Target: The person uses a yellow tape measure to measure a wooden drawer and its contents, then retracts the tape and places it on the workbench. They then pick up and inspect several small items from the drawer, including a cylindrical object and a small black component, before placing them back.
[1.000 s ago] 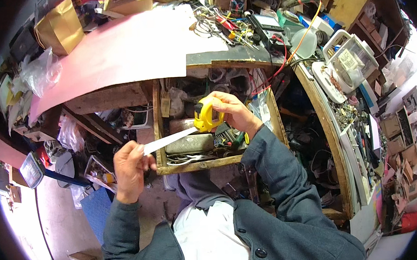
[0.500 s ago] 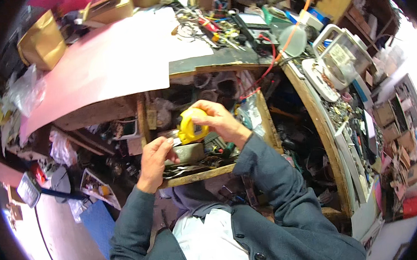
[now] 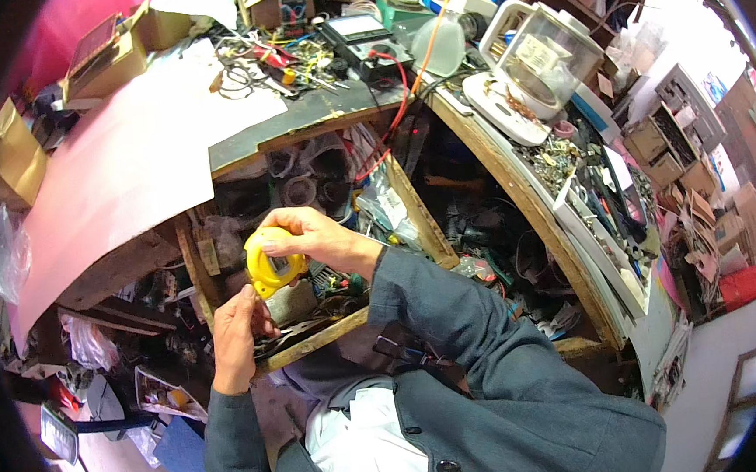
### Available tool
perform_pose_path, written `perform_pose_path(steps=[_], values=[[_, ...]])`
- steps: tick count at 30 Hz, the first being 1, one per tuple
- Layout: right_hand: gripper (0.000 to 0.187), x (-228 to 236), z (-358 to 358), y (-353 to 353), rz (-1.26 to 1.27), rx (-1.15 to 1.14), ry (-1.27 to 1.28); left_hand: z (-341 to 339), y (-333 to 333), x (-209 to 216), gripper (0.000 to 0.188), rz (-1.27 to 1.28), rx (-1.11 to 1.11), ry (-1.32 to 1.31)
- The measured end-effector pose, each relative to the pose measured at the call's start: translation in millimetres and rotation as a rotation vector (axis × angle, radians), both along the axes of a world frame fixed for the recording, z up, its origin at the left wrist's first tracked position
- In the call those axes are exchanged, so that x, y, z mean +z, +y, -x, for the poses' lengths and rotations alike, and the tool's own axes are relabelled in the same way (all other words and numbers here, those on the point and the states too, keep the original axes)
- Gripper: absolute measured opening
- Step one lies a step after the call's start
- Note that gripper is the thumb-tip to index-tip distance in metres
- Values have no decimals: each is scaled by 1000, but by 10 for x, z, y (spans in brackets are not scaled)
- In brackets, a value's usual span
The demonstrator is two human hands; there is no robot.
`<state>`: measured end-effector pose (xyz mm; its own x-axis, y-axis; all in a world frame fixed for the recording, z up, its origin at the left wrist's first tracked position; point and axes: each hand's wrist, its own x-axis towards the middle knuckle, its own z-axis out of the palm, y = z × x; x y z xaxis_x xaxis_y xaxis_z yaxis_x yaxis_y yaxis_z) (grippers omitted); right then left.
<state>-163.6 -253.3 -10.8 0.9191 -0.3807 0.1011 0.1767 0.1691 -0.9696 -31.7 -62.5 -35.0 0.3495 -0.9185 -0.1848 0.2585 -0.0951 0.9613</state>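
Gripping the tape over the drawer, the right hand could slip and drop it; the left hand curled close, hold unclear.

The wood-edged workbench (brightly lit) is cluttered

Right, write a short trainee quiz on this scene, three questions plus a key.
1. Which hand wraps over the top of the yellow tape measure? A) left B) right C) neither
2. True or false: in this view, the pink sheet lies left of the clear handled container.
3. Fill in: the shirt under the dark jacket is ___.

Key:
1. B, the right hand
2. True
3. White
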Motion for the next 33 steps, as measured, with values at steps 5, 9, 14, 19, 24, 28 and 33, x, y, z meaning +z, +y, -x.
perform_pose_path(steps=[5, 9, 14, 19, 24, 28, 33], values=[[34, -27, 3, -25, 5, -10, 44, 8, 9, 6, 25, 21, 17, 71], [37, -100, 21, -62, 39, 5, 100, 90, -6, 133, 15, -28, 14, -44], [52, 54, 49, 21, 138, 63, 176, 45, 66, 45, 15, -5, -11, -119], [61, 9, 69, 19, 142, 67, 179, 82, 31, 83, 17, -80, -26, -159], [58, -63, 50, 6, 230, 41, 190, 96, 37, 149, 18, -136, -62, -190], [54, 18, 74, 36, 173, 19, 301, 86, 35, 144, 18, -145, -75, -210], [49, 105, 105, 59, 211, -8, 354, 96, 32, 118, 18, -135, -75, -249]])
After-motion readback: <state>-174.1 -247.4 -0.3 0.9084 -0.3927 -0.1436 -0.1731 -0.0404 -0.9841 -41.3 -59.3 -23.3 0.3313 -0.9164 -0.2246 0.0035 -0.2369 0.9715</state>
